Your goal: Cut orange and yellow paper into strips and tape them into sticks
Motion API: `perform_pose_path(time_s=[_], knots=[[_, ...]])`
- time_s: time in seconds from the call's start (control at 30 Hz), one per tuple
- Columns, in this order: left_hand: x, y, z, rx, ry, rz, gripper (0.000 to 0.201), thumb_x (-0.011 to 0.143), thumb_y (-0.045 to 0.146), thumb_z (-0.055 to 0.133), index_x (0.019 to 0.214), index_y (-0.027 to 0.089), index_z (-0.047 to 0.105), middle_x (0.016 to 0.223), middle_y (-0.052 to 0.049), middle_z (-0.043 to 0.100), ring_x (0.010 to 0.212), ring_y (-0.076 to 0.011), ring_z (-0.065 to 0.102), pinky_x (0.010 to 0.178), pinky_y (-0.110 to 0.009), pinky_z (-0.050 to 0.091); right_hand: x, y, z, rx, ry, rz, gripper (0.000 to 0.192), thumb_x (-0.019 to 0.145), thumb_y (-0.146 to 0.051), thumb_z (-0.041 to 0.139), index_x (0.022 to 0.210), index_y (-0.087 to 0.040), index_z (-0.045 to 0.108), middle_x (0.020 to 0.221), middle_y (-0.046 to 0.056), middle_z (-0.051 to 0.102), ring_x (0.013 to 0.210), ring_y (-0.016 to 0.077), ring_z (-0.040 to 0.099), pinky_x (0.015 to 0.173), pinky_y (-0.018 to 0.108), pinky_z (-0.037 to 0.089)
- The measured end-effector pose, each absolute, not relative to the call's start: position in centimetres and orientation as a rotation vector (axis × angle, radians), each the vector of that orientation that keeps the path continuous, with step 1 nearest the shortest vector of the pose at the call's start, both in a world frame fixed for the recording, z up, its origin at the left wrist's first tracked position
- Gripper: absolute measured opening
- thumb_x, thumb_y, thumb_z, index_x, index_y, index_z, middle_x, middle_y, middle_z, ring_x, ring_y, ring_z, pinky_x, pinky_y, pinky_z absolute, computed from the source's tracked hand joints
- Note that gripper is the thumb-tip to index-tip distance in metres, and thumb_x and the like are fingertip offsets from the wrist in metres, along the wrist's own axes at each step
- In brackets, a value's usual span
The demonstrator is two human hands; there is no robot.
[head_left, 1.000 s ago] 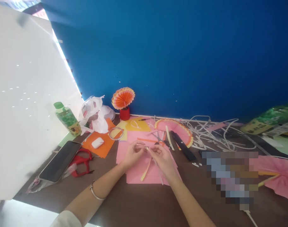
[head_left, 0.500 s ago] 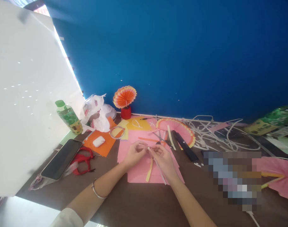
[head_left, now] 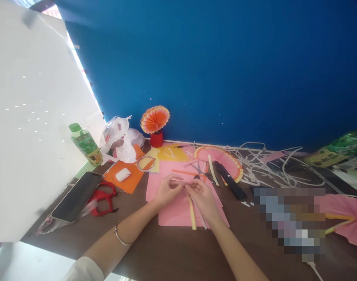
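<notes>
Over a stack of pink paper point(head_left: 172, 216), my left hand point(head_left: 170, 188) and my right hand point(head_left: 201, 193) meet, both with fingers closed in a pinch. A narrow yellow paper strip point(head_left: 192, 214) hangs down from between the fingertips. A second, pale strip point(head_left: 202, 219) runs out under my right hand. The ends of the strips at the fingertips are too small to make out clearly. Just beyond the hands lie an orange paper strip point(head_left: 185, 173) and scissors point(head_left: 202, 171).
A pink pleated paper fan point(head_left: 219, 158) and a black stick-shaped object point(head_left: 231, 181) lie to the right, near tangled white cables point(head_left: 272, 168). Leftward are a tape roll point(head_left: 145, 164), white earphone case point(head_left: 123, 174), phone point(head_left: 77, 197) and bottle point(head_left: 86, 144). A paper flower point(head_left: 155, 119) stands behind.
The yellow strip's hanging end has swung to the right, closer to the pale strip. Both hands stay in almost the same place.
</notes>
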State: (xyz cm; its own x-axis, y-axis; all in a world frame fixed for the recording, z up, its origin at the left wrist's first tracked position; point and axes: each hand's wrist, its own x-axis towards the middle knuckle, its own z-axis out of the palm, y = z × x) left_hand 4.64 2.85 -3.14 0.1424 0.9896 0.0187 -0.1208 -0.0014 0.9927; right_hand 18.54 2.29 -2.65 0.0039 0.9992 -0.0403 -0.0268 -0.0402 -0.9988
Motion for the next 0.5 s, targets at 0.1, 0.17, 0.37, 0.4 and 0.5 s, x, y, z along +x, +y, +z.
perform_pose_path(time_s=[0.1, 0.17, 0.37, 0.4, 0.5], knots=[[4.68, 2.85, -2.84, 1.201, 1.064, 1.193, 0.014, 0.071, 0.024, 0.062, 0.081, 0.017, 0.054, 0.072, -0.004, 0.068, 0.075, -0.0181, 0.066, 0.07, -0.029, 0.049, 18.45, 2.04, -2.22, -1.235, -1.154, 1.289, 0.028, 0.061, -0.04, 0.07, 0.074, -0.02, 0.056, 0.067, 0.001, 0.058, 0.064, 0.0165, 0.058, 0.049, 0.026, 0.049], [4.69, 2.88, -2.61, 1.206, 1.074, 1.221, 0.012, 0.072, 0.024, 0.061, 0.078, 0.017, 0.053, 0.069, -0.003, 0.066, 0.073, -0.0168, 0.065, 0.067, -0.026, 0.049, 18.45, 1.97, -1.93, -1.245, -1.152, 1.279, 0.03, 0.059, -0.04, 0.072, 0.074, -0.018, 0.057, 0.071, 0.003, 0.06, 0.067, 0.0177, 0.059, 0.052, 0.027, 0.05], [4.69, 2.99, -2.47, 1.199, 1.046, 1.243, 0.013, 0.072, 0.025, 0.06, 0.076, 0.018, 0.051, 0.068, -0.001, 0.063, 0.071, -0.0153, 0.064, 0.064, -0.024, 0.047, 18.65, 2.05, -1.81, -1.281, -1.151, 1.237, 0.029, 0.055, -0.037, 0.075, 0.072, -0.018, 0.059, 0.073, 0.004, 0.063, 0.07, 0.0199, 0.062, 0.06, 0.03, 0.05], [4.66, 3.0, -2.52, 1.198, 1.044, 1.246, 0.013, 0.072, 0.025, 0.06, 0.076, 0.018, 0.05, 0.068, -0.001, 0.063, 0.071, -0.0152, 0.064, 0.064, -0.024, 0.047, 18.7, 2.08, -1.93, -1.289, -1.149, 1.25, 0.029, 0.056, -0.037, 0.074, 0.072, -0.019, 0.059, 0.072, 0.004, 0.063, 0.067, 0.0197, 0.062, 0.058, 0.03, 0.05], [4.53, 3.04, -2.68, 1.182, 1.054, 1.252, 0.015, 0.072, 0.027, 0.061, 0.076, 0.018, 0.05, 0.067, -0.001, 0.064, 0.068, -0.0145, 0.064, 0.063, -0.024, 0.046, 18.87, 2.22, -2.45, -1.3, -1.122, 1.314, 0.027, 0.058, -0.039, 0.073, 0.07, -0.02, 0.058, 0.065, 0.002, 0.062, 0.057, 0.0194, 0.062, 0.052, 0.03, 0.049]])
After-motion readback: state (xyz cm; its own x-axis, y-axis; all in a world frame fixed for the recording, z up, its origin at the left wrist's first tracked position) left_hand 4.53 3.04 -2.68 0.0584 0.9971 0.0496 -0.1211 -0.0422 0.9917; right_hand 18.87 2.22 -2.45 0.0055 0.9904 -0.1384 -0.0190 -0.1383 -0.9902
